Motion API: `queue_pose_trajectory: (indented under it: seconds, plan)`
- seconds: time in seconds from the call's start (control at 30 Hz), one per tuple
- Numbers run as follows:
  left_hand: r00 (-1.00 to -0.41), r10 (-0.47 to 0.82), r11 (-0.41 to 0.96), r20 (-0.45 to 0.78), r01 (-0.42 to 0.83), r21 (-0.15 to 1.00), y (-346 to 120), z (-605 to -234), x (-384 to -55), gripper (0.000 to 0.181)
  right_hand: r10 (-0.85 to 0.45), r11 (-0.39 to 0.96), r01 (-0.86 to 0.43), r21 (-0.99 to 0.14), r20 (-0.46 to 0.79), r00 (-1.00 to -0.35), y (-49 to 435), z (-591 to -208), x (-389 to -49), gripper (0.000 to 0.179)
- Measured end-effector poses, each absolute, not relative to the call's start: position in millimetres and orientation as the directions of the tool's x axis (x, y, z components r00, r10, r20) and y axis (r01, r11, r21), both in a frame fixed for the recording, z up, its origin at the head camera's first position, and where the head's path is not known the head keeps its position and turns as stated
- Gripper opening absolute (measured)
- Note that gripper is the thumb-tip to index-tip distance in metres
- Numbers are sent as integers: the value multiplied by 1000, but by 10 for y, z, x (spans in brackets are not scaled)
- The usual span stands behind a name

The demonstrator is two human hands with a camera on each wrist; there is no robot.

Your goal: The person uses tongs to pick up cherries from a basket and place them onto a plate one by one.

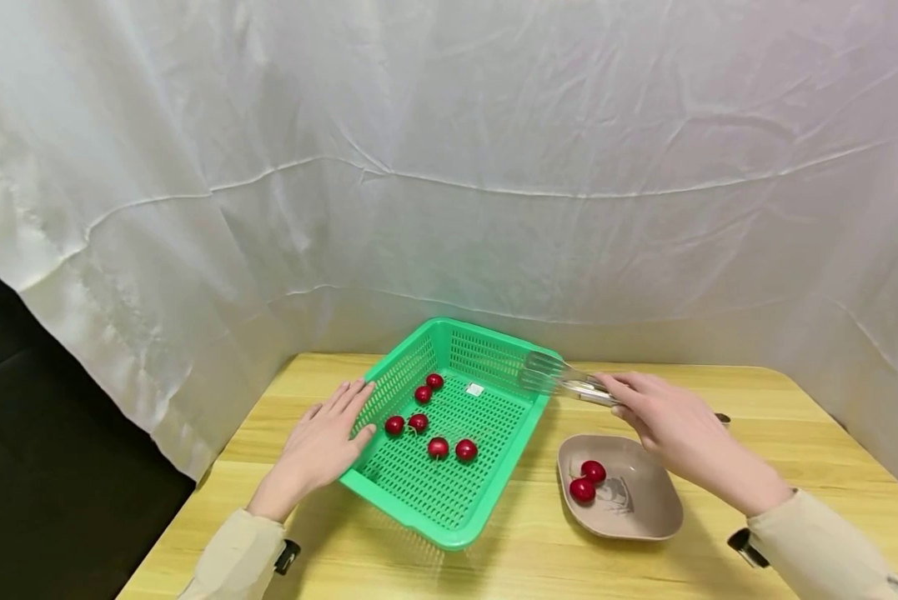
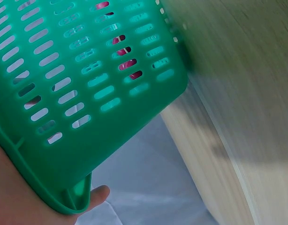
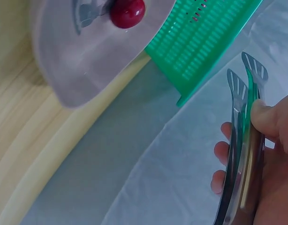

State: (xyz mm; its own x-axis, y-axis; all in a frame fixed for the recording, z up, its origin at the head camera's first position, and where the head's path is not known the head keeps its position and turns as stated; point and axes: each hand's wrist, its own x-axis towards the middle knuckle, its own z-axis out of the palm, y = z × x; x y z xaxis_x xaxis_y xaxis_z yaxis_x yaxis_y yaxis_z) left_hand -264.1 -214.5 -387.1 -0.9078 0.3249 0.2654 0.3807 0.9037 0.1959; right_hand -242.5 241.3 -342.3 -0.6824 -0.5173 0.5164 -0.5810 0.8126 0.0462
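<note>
In the lower centre of the frame, we see the left hand (image 1: 324, 442) lying along the left rim of the green basket (image 1: 459, 537), fingers outstretched, presumably to steady it, while the right hand (image 1: 674, 425) grips metal tongs (image 1: 588, 392), whose slotted heads stand slightly apart with nothing between them, at the basket's upper-right edge, a hold that we judge suits reaching inside. We count six cherries (image 1: 438, 447) on the basket's perforated floor and two more in the pinkish bowl (image 1: 647, 500) at lower right.

Head view looks down; wrist views share basket (image 2: 102, 126).
</note>
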Motion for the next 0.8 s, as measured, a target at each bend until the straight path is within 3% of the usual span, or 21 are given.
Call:
queue_pose_trajectory:
  seconds: [0.27,0.8]
  plan:
    - [-912,320,907,255,373,194,-2146,-3880,-2637,64,-562,781,-623,41,478,-674,2242,-3424,-2552,55]
    - [-913,319,909,256,371,190,-2147,-3867,-2659,65,-713,680,-719,144,360,-602,1830,-3272,-2744,52]
